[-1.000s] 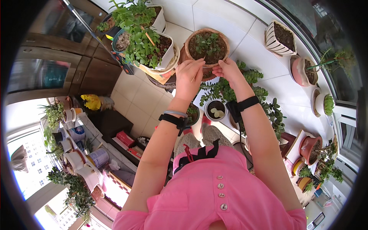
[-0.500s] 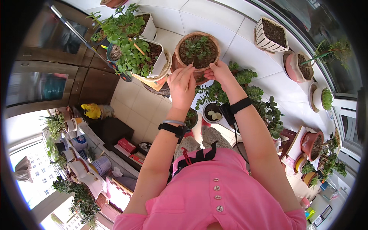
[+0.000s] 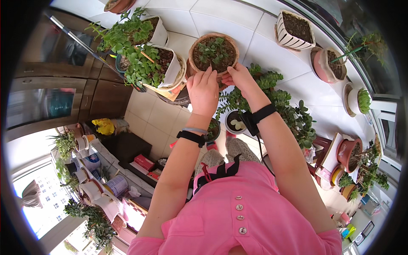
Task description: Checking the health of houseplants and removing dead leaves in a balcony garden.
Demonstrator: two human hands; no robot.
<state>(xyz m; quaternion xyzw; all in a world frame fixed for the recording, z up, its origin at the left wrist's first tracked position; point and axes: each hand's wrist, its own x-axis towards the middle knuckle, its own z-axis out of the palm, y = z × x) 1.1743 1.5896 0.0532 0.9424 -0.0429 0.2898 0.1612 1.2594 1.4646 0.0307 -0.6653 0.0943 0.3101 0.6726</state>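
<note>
A round terracotta pot [image 3: 233,41] with a small leafy plant [image 3: 212,50] in brown soil stands before me. My left hand [image 3: 203,92] is closed at the pot's near edge, its fingertips over the soil. It seems to pinch a thin stick, mostly hidden by the fingers, with its dark tip at the soil. On the near right of the rim, my right hand [image 3: 240,80] grips the pot, thumb on top and fingers curled beneath.
Left of the pot are white planters [image 3: 173,70] with leafy succulents. A large green plant [image 3: 272,87] spreads beside my right wrist. A striped planter [image 3: 296,32] and a pink pot [image 3: 325,66] stand along the window side. Below my hands is a dark pot [image 3: 235,123].
The whole view has shifted slightly, with the pot and planters now a little further left. My left hand still works at the soil's near edge; my right hand stays on the rim.
</note>
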